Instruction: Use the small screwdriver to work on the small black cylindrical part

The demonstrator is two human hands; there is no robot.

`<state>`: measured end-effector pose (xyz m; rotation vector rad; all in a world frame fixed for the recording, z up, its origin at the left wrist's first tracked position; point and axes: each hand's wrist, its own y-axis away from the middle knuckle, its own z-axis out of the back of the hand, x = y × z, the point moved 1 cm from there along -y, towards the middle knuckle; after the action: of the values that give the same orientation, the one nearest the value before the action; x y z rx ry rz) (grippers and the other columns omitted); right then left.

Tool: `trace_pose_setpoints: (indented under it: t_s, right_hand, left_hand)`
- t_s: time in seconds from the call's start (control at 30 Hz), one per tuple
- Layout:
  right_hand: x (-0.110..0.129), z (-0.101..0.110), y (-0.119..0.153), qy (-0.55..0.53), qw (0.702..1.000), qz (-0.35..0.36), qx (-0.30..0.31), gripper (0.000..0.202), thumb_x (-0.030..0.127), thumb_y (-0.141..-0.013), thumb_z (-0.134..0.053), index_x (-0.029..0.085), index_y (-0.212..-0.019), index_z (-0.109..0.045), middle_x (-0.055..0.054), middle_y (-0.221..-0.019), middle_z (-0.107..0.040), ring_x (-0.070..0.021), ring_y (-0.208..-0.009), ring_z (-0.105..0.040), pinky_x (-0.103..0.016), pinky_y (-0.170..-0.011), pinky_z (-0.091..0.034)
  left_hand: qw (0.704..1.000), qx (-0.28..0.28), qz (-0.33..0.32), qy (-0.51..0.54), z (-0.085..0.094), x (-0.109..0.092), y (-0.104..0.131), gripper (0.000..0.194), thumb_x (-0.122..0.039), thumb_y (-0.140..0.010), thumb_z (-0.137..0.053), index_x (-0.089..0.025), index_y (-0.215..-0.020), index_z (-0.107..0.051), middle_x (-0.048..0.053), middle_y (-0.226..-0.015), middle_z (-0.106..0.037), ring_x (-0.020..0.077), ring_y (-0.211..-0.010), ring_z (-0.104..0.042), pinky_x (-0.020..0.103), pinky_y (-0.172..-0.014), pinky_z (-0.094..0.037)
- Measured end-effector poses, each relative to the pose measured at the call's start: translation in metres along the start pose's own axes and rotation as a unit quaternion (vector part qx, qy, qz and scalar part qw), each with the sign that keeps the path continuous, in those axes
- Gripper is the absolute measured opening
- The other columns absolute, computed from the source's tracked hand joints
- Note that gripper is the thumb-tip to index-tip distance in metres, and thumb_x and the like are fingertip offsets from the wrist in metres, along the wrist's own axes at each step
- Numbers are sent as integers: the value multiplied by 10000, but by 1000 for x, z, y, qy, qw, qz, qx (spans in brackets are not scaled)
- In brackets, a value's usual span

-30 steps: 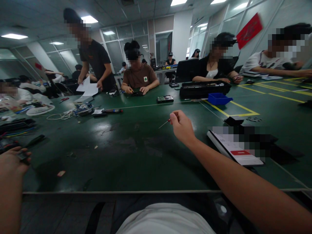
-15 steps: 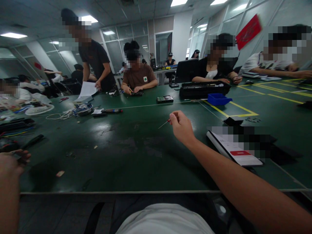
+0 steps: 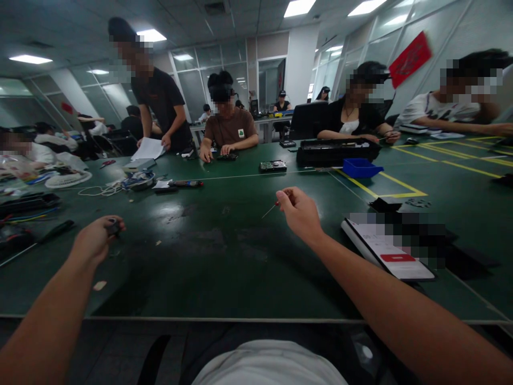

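Clasped round a small dark part (image 3: 114, 228), the left hand (image 3: 91, 239) has just swung inward over the table (image 3: 180, 291), beyond its near edge, bringing that part closer to the thin tool (image 3: 270, 210) pinched by the right hand (image 3: 300, 211), farther from that edge.

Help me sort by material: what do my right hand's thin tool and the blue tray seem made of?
Thin tool: probably a metal shaft, pale, slender and straight; red part possibly plastic by colour, finishes unclear. Blue tray: likely moulded plastic, fairly matte, evenly coloured.
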<state>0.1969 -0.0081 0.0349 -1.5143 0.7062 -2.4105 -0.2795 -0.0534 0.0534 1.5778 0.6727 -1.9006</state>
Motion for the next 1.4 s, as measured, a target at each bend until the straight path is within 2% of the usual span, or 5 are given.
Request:
trace_pose_setpoints:
  t_s: [0.2, 0.4, 0.63, 0.97, 1.4]
  right_hand:
    - [3, 0, -1, 8, 1000, -3, -8, 332, 520, -898, -600, 205, -810, -652, -32, -700, -701, -177, -628, -616, -314, -619, -413]
    - [6, 3, 0, 18, 999, -11, -24, 331, 519, -858, -656, 214, -733, -620, -30, -672, -690, -171, -611, -596, -303, -598, -399]
    - [3, 4, 0, -14, 999, -21, -38, 372, 550, -868, -627, 212, -714, -602, -16, -624, -656, -163, -568, -569, -306, -571, -393]
    - [4, 1, 1, -114, 992, 1, -55, 274, 461, -919, -545, 208, -859, -631, -34, -727, -691, -175, -647, -622, -328, -632, -493]
    - [-2, -8, 1, -103, 994, -3, -20, 277, 474, -900, -571, 206, -877, -639, -52, -753, -724, -192, -679, -663, -353, -673, -530]
  left_hand:
    - [984, 179, -7, 11, -85, -21, 55, 152, -129, -634, -488, -150, -754, -579, 29, -718, -566, 177, -689, -519, 283, -635, -405]
    - [926, 369, -74, -42, -168, -26, 104, 180, -259, -712, -541, -164, -853, -603, 34, -782, -590, 189, -743, -538, 295, -652, -396]
    - [864, 405, -204, -219, -233, -23, 157, 263, -125, -792, -609, -168, -1050, -582, 58, -973, -649, 200, -881, -585, 306, -784, -435]
    - [833, 438, -283, -184, -242, 8, 160, 255, -192, -860, -655, -221, -1112, -642, 38, -1093, -695, 214, -1001, -628, 339, -906, -471]
    - [835, 442, -296, -142, -235, 6, 154, 309, -211, -850, -673, -221, -1157, -644, 28, -1156, -700, 216, -1083, -627, 352, -991, -449]
